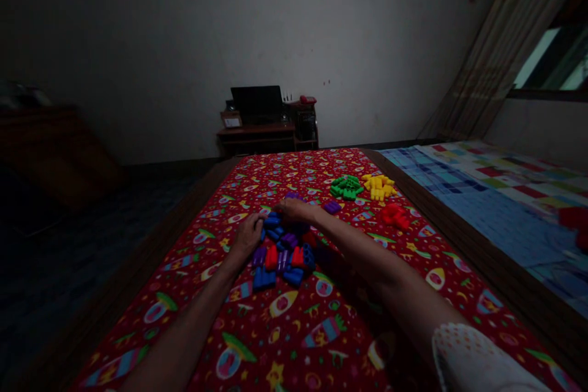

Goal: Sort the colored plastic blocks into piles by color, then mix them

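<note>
Both my arms reach forward over a red rocket-print bed sheet [321, 343]. A mixed heap of blue, purple and red plastic blocks [285, 254] lies between them. My left hand [248, 236] rests at the heap's left edge, fingers curled against a blue block [272, 220]. My right hand [296, 209] lies palm down over the heap's far side, fingers pointing left and touching the blocks. Whether either hand grips a block is hidden in the dim light.
Sorted block piles lie farther off: green [346, 187], yellow [379, 186], red [395, 215], and a lone purple block [331, 207]. A second bed with a chequered quilt [496, 196] adjoins on the right. A low desk with a monitor [257, 105] stands at the far wall.
</note>
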The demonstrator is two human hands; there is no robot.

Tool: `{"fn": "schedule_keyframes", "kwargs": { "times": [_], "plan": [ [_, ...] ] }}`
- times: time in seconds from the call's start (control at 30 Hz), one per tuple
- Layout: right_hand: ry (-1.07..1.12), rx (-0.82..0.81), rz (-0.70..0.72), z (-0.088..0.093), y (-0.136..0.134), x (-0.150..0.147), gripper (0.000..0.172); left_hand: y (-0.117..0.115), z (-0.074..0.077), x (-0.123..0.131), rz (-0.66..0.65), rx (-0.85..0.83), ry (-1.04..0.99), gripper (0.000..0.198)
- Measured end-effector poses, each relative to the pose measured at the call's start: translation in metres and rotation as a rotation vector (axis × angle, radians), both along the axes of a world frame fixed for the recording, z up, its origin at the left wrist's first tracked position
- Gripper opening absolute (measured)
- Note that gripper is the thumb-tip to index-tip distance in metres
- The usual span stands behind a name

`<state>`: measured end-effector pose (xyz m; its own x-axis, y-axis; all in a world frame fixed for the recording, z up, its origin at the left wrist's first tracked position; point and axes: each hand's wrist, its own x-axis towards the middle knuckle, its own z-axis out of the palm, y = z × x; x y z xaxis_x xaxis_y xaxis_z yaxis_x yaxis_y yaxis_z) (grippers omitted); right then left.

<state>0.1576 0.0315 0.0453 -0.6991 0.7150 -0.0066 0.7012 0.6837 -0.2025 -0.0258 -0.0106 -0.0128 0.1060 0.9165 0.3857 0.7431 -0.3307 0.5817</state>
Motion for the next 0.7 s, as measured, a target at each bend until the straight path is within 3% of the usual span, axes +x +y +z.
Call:
{"fn": "schedule_keyframes", "kwargs": {
  "times": [0.1,0.23,0.43,0.53,0.63,0.7],
  "plan": [
    [0.066,0.114,-0.047,-0.004,-0.005,0.010,0.026,0.000,0.000,0.001,-0.020,0.014,-0.004,0.031],
    [0.268,0.219,-0.105,-0.004,-0.022,0.050,0.019,0.002,-0.002,0.000,-0.033,0.028,0.013,0.033],
    [0.477,0.341,-0.380,0.011,-0.049,0.167,0.035,0.005,-0.003,0.000,-0.045,0.045,0.015,0.033],
    [0.549,0.340,-0.596,0.015,-0.062,0.232,0.045,0.005,-0.002,0.000,-0.062,0.047,0.024,0.034],
    [0.577,0.296,-0.838,0.008,-0.075,0.277,0.056,0.004,0.000,0.000,-0.061,0.044,0.028,0.035],
    [0.570,0.231,-0.918,-0.002,-0.082,0.291,0.058,0.004,0.000,0.000,-0.046,0.040,0.032,0.035]
  ]
}}
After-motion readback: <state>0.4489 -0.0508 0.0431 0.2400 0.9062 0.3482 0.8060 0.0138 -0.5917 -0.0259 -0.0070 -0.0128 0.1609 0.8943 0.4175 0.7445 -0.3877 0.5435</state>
